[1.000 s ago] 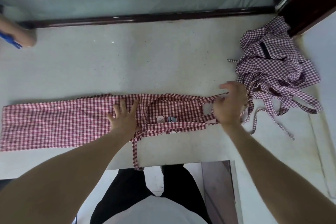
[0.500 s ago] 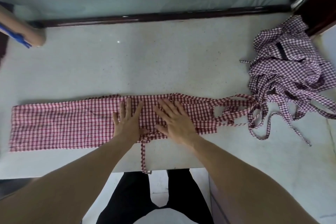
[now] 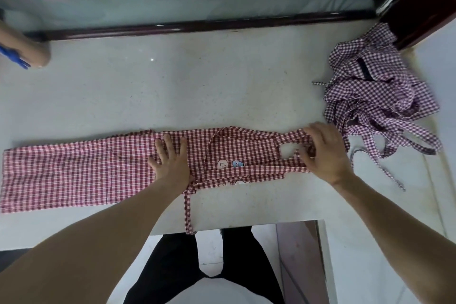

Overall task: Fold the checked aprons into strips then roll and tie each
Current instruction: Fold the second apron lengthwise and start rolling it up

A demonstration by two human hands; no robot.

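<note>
Here the red checked apron (image 3: 81, 170) lies flat in a long strip near the front edge of the pale table (image 3: 172, 91). The left hand (image 3: 171, 162) presses on its middle, fingers straight and spread. The right hand (image 3: 325, 153) sits at the strip's right end, fingers curled around the neck strap (image 3: 293, 137). One tie (image 3: 188, 207) hangs over the table edge. A heap of purple checked aprons (image 3: 375, 96) lies just beside the right hand.

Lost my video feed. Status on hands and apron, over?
Left hand flat on red apron strip. Right hand gripping its neck-loop end. Not rolled yet. Purple apron pile just beyond right hand.
</note>
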